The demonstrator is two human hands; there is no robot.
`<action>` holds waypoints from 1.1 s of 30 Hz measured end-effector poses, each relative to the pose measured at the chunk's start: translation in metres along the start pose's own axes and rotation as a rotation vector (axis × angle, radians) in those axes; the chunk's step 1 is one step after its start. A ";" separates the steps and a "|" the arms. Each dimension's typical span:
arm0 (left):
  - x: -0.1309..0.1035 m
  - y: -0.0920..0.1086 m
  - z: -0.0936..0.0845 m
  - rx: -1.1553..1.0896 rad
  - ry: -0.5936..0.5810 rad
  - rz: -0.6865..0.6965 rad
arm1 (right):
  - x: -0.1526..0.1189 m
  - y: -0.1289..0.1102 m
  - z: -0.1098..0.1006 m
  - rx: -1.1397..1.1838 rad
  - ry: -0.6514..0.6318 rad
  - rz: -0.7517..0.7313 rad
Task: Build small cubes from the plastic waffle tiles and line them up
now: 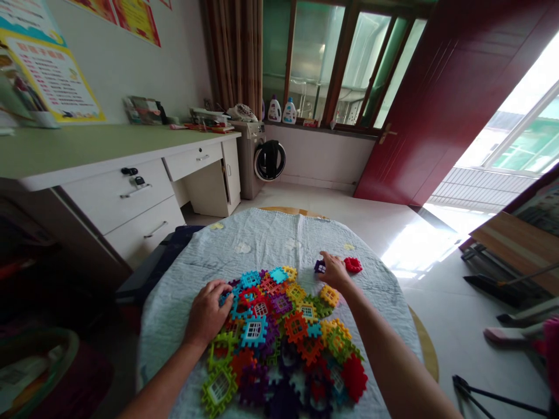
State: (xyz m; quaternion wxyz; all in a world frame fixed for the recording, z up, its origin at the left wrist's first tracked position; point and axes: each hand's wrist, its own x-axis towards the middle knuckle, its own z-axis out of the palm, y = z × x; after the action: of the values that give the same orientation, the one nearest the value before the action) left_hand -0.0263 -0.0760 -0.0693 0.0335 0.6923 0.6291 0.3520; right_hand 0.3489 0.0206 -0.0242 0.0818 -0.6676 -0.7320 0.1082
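A heap of colourful interlocking plastic building blocks (279, 302) covers the near half of the cloth. At the heap's left edge my left hand (208, 311) has its fingers bent and closed round a blue building block (226, 298), partly hidden by the fingers. Beyond the heap to the right, my right hand (334, 272) pinches a small purple window-shaped building block (319, 266) low over the cloth. Just right of that hand lies a red building block (353, 265), apart from the heap. A yellow block (329, 295) sits below my right wrist, at the heap's edge.
A pale cloth (271, 235) drapes the round table. To the left stand a white desk (144, 203) with drawers and a dark box (152, 262). Farther back are a washing machine (251, 157) with its door ajar and a red door (428, 110). Folded furniture (515, 244) is at right.
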 end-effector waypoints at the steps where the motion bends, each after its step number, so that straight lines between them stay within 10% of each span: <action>1: 0.000 0.000 0.000 -0.001 0.001 0.001 | 0.004 0.003 -0.004 0.002 0.008 0.002; 13: 0.000 0.002 -0.001 0.008 0.014 0.005 | 0.029 0.018 -0.001 0.075 -0.019 -0.098; 21: 0.000 0.001 -0.001 0.004 0.006 -0.003 | 0.033 0.056 -0.034 0.182 0.134 0.001; 33: 0.000 0.001 -0.001 0.009 0.016 0.006 | 0.030 0.014 0.001 -0.006 -0.071 -0.076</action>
State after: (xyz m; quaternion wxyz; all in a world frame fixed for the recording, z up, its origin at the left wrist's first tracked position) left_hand -0.0256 -0.0767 -0.0679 0.0242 0.6915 0.6286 0.3551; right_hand 0.3594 0.0511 -0.0292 0.0578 -0.6352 -0.7597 0.1265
